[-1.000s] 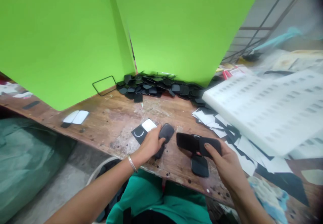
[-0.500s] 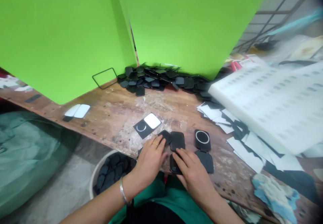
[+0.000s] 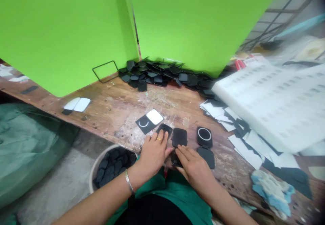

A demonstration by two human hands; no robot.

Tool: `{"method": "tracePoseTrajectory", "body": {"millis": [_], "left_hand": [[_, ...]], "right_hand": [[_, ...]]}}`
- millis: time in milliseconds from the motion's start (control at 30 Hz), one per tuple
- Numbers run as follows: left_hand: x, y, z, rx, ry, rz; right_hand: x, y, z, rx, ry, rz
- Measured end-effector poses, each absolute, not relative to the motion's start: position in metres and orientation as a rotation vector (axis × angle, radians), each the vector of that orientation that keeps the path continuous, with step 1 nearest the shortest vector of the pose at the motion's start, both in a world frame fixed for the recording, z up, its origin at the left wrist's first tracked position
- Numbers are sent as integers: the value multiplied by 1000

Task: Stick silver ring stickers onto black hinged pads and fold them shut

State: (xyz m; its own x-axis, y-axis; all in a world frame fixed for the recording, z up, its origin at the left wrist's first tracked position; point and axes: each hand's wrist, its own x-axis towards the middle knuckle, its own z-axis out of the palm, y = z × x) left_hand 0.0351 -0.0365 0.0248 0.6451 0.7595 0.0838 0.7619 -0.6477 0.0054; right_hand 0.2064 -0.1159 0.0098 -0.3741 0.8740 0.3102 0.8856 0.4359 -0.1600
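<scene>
A black two-panel folding pad, looking like a folding wireless charger (image 3: 179,137), lies unfolded at the bench's front edge. My right hand (image 3: 194,162) has its fingers over the lower panel and the thumb at the front edge, closed on it. My left hand (image 3: 153,152) rests with its fingers extended, fingertips on a black rounded square piece (image 3: 165,129) with ring-shaped marks, thumb pointing toward the pad. To the right lies a second unfolded black pad (image 3: 204,136) with a white ring. Beyond my left hand are a black card with a ring (image 3: 143,124) and a white rounded square (image 3: 154,116).
A heap of black square pieces (image 3: 157,74) lies against the green boards (image 3: 190,22). White and black strips (image 3: 246,147), a large white foam block (image 3: 269,99) and a cloth (image 3: 273,191) are at right. A bucket of black pieces (image 3: 111,167) stands below left.
My left hand has shifted slightly, uncovering more of the ring-marked black piece. My right hand stays on the folding pad's lower panel. The whole view has tilted a little.
</scene>
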Motion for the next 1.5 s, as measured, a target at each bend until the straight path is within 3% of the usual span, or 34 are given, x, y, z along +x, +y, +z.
{"method": "tracePoseTrajectory", "body": {"millis": [167, 267, 467, 600, 867, 1033, 1133, 1300, 1500], "left_hand": [[26, -23, 36, -2943, -1356, -337], [15, -9, 37, -3067, -1163, -509], [16, 2, 20, -3217, -835, -295], [25, -3, 9, -3190, -858, -260], [29, -3, 4, -3193, -898, -280], [30, -2, 3, -3188, -913, -310], [32, -3, 5, -3188, -946, -296], [38, -8, 6, -3156, -984, -232], [43, -10, 4, -3107, -999, -136]], "right_hand": [[207, -120, 11, -1562, -2103, -80], [205, -122, 17, -1582, -1808, -29], [195, -121, 40, -1819, -1229, 311], [194, -122, 42, -1920, -1309, 399], [187, -124, 36, -2305, -1651, 105], [181, -126, 42, -2533, -1863, 226], [186, -124, 44, -2441, -1956, 128], [203, -110, 20, -1865, -2139, -231], [210, -102, -5, -1726, -2350, -197]]}}
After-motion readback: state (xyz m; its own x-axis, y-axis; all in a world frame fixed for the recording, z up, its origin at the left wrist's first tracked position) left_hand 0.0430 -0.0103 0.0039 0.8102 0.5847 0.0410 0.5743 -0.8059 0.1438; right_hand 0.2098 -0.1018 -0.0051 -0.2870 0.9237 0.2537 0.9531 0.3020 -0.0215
